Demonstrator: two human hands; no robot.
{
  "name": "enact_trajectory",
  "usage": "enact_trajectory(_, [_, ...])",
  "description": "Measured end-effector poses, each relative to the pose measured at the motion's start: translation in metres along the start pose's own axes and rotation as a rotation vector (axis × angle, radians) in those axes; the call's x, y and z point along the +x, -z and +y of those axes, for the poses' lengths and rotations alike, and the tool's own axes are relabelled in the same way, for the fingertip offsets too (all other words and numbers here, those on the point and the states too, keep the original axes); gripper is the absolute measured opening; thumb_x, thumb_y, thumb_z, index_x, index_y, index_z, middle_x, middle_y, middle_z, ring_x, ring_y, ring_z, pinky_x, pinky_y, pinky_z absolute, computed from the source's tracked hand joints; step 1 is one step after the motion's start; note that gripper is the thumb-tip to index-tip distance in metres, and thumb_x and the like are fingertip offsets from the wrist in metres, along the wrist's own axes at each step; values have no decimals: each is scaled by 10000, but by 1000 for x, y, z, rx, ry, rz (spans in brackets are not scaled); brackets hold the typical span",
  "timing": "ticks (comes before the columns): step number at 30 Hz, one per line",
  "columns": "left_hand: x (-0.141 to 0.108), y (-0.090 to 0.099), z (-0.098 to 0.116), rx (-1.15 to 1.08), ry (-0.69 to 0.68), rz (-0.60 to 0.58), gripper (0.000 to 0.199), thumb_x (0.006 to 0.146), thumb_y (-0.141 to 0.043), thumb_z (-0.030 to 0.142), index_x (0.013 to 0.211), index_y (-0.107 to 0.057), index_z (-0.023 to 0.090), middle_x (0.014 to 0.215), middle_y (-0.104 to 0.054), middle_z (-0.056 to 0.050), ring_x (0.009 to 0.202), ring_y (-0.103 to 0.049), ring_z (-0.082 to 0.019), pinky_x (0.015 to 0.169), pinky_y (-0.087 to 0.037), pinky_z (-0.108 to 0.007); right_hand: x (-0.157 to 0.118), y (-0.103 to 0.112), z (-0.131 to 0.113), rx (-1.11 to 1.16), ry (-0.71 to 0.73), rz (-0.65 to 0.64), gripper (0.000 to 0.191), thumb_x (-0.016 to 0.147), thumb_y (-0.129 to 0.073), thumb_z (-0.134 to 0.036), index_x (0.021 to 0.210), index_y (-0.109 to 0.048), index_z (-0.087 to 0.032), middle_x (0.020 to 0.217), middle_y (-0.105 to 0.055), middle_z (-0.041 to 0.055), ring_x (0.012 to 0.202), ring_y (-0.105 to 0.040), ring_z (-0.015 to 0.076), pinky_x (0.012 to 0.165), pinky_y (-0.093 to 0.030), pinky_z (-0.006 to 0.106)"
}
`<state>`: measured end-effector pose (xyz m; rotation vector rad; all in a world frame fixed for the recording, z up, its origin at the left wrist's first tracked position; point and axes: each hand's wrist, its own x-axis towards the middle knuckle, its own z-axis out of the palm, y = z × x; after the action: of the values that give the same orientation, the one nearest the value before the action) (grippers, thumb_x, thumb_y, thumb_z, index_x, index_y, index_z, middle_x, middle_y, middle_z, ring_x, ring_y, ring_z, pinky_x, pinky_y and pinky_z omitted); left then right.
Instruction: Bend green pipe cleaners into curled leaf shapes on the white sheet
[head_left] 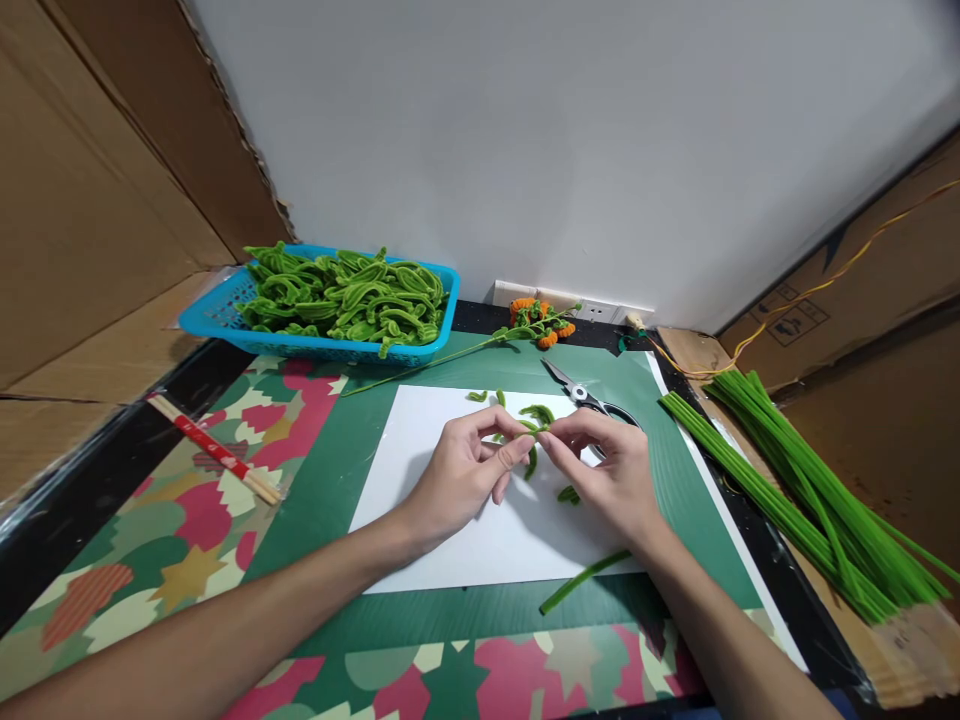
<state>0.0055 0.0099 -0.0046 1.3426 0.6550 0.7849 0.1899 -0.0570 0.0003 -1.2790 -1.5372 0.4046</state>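
Observation:
Above a white sheet of paper (420, 490), my left hand (465, 465) and my right hand (609, 468) meet fingertip to fingertip. Both are closed in a pinch on a short green pipe cleaner (537, 431), mostly covered by the fingers. Around them on the paper lie several bent green pieces, among them a curled piece (478, 396) and a folded piece (568, 495). Scissors (577, 393) with black handles lie just beyond my right hand, partly hidden by it. A straight cut length of green pipe cleaner (581, 582) rests near the paper's front edge.
At the back left, a blue basket (337, 347) is heaped with shaped green pieces. An orange flower stem (525, 330) lies behind the paper. Long green pipe cleaners (817, 500) are bundled at right, near a yellow cord (795, 300). Wrapped chopsticks (214, 447) lie left. Cardboard flanks both sides.

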Motion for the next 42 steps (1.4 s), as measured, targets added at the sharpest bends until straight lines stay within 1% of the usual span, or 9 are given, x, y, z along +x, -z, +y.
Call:
enact_trajectory(3, [-2,-2,0,44,-28,26,282,887,-863,384,906,-727,137,665,-623,40,428,-499,-49,398,-374,-168,-2,-3,-2,-11,-19,27,152,973,-740,-208,824,-767,-194,717,-724,2,593,-587,119,558,-481,247])
enact_trajectory(8, [-4,-4,-2,104,-47,68,245,923,-813,369,933,-734,138,751,-676,10,449,-516,-57,407,-384,-184,-7,-8,-1,-164,122,46,121,1013,-677,-173,916,-748,-186,734,-689,6,582,-559,113,569,-453,253])
enact_trajectory(17, [-10,-5,-6,283,-132,116,178,993,-725,339,980,-754,163,772,-687,11,510,-535,-63,467,-395,-194,-9,-7,1,-230,213,-28,86,1005,-625,-143,991,-698,-185,766,-620,1,603,-561,118,571,-449,255])
enact_trajectory(23, [-9,-3,-6,290,-119,147,185,1003,-703,351,1029,-730,169,602,-547,66,469,-482,-70,451,-358,-193,-7,-4,3,-358,292,-86,74,1002,-637,-148,1042,-683,-190,805,-653,4,605,-579,116,573,-442,256])
enact_trajectory(29, [-2,0,-1,126,-9,66,259,991,-715,403,1030,-712,147,536,-515,80,401,-433,-69,400,-323,-195,-3,-2,9,-482,420,-15,44,1056,-661,-182,1091,-686,-179,777,-688,-6,568,-584,100,554,-420,248])
enact_trajectory(34, [3,4,-1,48,34,-25,326,958,-768,451,1045,-720,140,583,-564,62,401,-458,-66,378,-300,-185,-1,7,10,-581,508,-14,114,1062,-643,-127,1139,-717,-167,915,-775,54,719,-694,137,654,-475,255])
enact_trajectory(38, [4,6,-2,25,71,-60,338,897,-840,440,979,-687,150,646,-597,51,407,-477,-63,373,-296,-184,-1,12,10,-639,589,-23,140,1048,-622,-87,1083,-737,-161,909,-776,70,754,-686,162,676,-474,274])
enact_trajectory(40, [3,6,-3,53,82,-80,318,909,-829,423,975,-659,164,588,-553,73,406,-464,-74,380,-305,-184,-2,11,9,-612,563,-49,154,1050,-605,-101,1052,-745,-166,896,-770,74,751,-674,168,677,-470,284])
enact_trajectory(42, [1,7,-1,123,64,-97,268,952,-777,406,982,-643,176,541,-514,87,406,-448,-87,394,-319,-191,-1,8,7,-480,448,-75,174,1053,-588,-139,1018,-755,-175,866,-749,66,725,-649,163,660,-458,288])
